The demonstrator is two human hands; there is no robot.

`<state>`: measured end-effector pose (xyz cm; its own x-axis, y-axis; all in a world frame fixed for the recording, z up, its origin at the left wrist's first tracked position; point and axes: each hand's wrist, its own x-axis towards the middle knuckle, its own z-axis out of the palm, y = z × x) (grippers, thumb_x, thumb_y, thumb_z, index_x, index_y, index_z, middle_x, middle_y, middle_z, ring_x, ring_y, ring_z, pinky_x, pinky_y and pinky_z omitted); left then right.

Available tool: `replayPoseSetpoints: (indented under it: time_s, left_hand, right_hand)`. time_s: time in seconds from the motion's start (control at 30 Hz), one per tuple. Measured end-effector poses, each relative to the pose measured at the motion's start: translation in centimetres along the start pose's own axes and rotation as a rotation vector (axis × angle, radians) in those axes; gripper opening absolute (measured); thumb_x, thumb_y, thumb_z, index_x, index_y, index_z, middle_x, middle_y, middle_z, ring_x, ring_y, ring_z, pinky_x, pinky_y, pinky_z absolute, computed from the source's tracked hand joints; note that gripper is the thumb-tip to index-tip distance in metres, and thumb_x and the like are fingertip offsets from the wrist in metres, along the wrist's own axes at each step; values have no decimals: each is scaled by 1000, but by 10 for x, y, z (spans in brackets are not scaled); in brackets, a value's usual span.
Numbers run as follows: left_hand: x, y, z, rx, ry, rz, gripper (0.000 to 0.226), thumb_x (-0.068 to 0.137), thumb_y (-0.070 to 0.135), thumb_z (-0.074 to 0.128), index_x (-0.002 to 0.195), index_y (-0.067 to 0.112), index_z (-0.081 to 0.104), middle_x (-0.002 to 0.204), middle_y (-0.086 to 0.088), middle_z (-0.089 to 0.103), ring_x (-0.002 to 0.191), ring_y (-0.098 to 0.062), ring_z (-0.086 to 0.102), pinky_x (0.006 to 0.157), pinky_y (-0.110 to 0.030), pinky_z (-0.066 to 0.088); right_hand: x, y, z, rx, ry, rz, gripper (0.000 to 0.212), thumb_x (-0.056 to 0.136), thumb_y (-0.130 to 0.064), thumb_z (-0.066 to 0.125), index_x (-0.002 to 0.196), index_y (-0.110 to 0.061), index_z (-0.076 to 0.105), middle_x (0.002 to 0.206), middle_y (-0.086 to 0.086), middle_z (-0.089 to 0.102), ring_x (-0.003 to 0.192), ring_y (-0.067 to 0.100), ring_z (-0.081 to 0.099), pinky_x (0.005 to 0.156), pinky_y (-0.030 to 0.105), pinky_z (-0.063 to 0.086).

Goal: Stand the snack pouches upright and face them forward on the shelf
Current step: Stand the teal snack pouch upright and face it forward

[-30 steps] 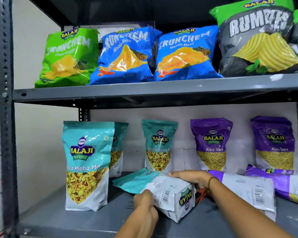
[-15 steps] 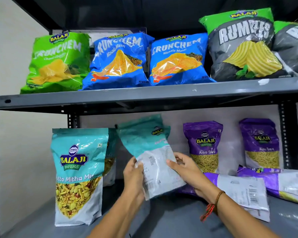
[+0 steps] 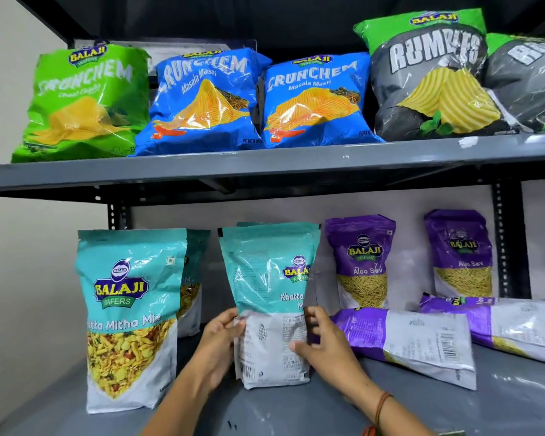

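Note:
A teal Khatta Mitha pouch [image 3: 269, 297] stands upright on the lower shelf [image 3: 296, 410], its printed back and one side turned toward me. My left hand [image 3: 216, 344] grips its lower left edge and my right hand [image 3: 324, 344] its lower right edge. A front-facing teal pouch [image 3: 129, 313] stands at the left, with another teal pouch [image 3: 191, 287] behind it. Two purple Aloo Sev pouches [image 3: 361, 262] [image 3: 460, 253] stand upright at the back. Two purple pouches [image 3: 406, 343] [image 3: 516, 322] lie flat on the right, backs up.
The upper shelf [image 3: 265, 166] carries a green chip bag [image 3: 85, 102], two blue chip bags [image 3: 202, 99] [image 3: 315, 99] and grey-green Rumbles bags [image 3: 428, 80]. A dark upright post [image 3: 505, 240] stands at the right rear. A pale wall [image 3: 29, 262] lies to the left.
The teal pouch went from lying flat on the shelf to tilted in the air to standing upright on the shelf. Both hands stayed on it, shifting to its lower edges.

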<state>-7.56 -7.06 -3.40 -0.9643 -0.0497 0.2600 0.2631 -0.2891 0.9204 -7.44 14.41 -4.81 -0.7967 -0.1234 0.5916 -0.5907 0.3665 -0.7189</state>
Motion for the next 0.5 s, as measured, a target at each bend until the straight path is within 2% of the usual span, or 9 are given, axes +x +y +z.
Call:
replayPoseSetpoints:
  time_s: [0.07, 0.1, 0.17, 0.27, 0.33, 0.4, 0.43, 0.5]
  left_hand:
    - [-2, -1, 0, -25, 5, -32, 25, 91, -7, 50, 98, 6, 70, 82, -9, 77, 72, -20, 71, 70, -34, 52]
    - [-3, -1, 0, -47, 11, -48, 24, 89, -3, 50, 94, 7, 71, 81, -9, 75, 73, -22, 67, 70, -35, 49]
    - [-5, -3, -3, -129, 46, -79, 23, 87, 11, 49, 86, 9, 72, 77, -8, 72, 74, -23, 61, 69, -36, 46]
    - [-3, -6, -5, -169, 113, -140, 41, 93, 35, 43, 92, 5, 71, 82, -13, 75, 85, -30, 64, 77, -39, 48]
    - [-1, -8, -4, -143, 131, -187, 53, 98, 45, 36, 102, 5, 71, 90, -15, 79, 96, -32, 66, 84, -42, 49]
    - [1, -11, 1, -101, 110, -227, 57, 101, 48, 30, 109, 8, 69, 98, -15, 79, 103, -33, 67, 89, -44, 51]
    - [0, -12, 4, -78, 94, -233, 57, 101, 49, 30, 110, 9, 70, 102, -16, 79, 104, -34, 68, 93, -45, 51]
    - [-2, -13, 8, 1, 91, -215, 55, 100, 49, 35, 102, 13, 76, 102, -16, 79, 99, -33, 73, 96, -46, 52]
  right_hand:
    - [-7, -4, 2, -45, 66, 31, 54, 72, -15, 81, 114, -29, 50, 111, -8, 58, 98, 8, 60, 91, 28, 53]
    - [-11, -5, 3, -71, 132, 44, 56, 71, -16, 82, 115, -25, 49, 111, -4, 56, 97, 13, 57, 90, 30, 51]
    - [-21, -6, 7, -57, 230, 41, 51, 69, -16, 83, 105, -25, 48, 103, -3, 54, 86, 11, 52, 79, 24, 46]
    - [-35, -9, 18, -5, 152, 33, 44, 69, -18, 81, 97, -31, 49, 100, -5, 52, 81, 2, 50, 73, 13, 42]
    - [-42, -10, 26, 14, 36, 44, 49, 71, -22, 80, 103, -35, 45, 111, -7, 48, 96, 0, 50, 86, 11, 43]
    - [-46, -11, 31, 13, -27, 61, 57, 73, -28, 79, 114, -33, 40, 120, -7, 42, 114, 6, 46, 104, 23, 41]
    - [-46, -13, 33, 16, -36, 76, 61, 73, -32, 79, 118, -32, 38, 122, -7, 40, 119, 9, 43, 109, 28, 38]
    - [-44, -18, 34, 16, -29, 124, 66, 70, -41, 80, 118, -33, 36, 123, -7, 37, 121, 10, 39, 109, 27, 34]
